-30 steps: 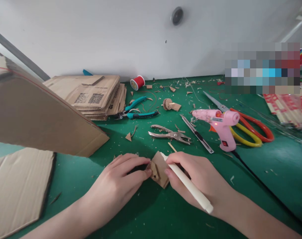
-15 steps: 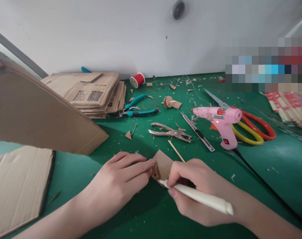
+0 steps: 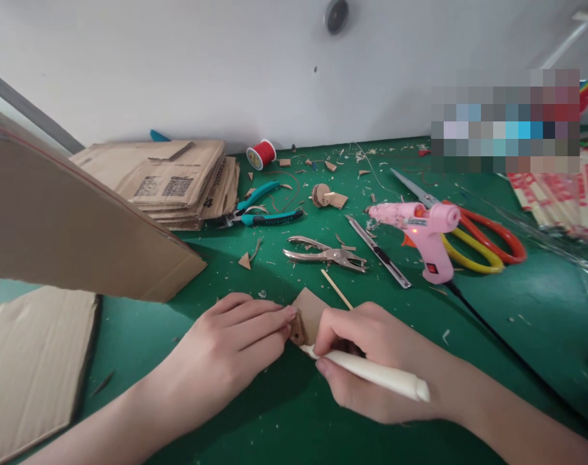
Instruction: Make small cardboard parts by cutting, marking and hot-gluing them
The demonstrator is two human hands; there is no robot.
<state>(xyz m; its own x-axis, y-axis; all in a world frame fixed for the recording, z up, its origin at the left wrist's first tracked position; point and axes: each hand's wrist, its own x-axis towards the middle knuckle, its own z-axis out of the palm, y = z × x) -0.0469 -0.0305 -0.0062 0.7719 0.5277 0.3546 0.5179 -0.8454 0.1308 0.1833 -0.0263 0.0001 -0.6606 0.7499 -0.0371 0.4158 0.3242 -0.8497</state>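
With its fingers together, my left hand point(image 3: 245, 336) holds down a small brown cardboard piece point(image 3: 297, 332) with a dark hole in it. That piece lies on a flat square of cardboard point(image 3: 309, 306), partly covered by both hands. My right hand point(image 3: 366, 361) is closed around a white pen point(image 3: 375, 373). The pen's tip touches or nearly touches the lower edge of the small piece; which one, I cannot tell. Just beyond my right fingers lies a thin wooden stick point(image 3: 337, 289), its near end hidden.
Ahead lie a hole punch point(image 3: 327, 253), a craft knife point(image 3: 378, 252), teal pliers point(image 3: 264, 206), a pink glue gun point(image 3: 426, 236) with a cable, and scissors point(image 3: 485, 242). A large cardboard panel point(image 3: 90, 226) stands at left, before a cardboard stack point(image 3: 177, 174). Red thread point(image 3: 261, 155) sits behind.
The view has shifted slightly, so most things appear a little further left. The pen's rear end has swung slightly left and up in my right hand. My left hand keeps its hold.
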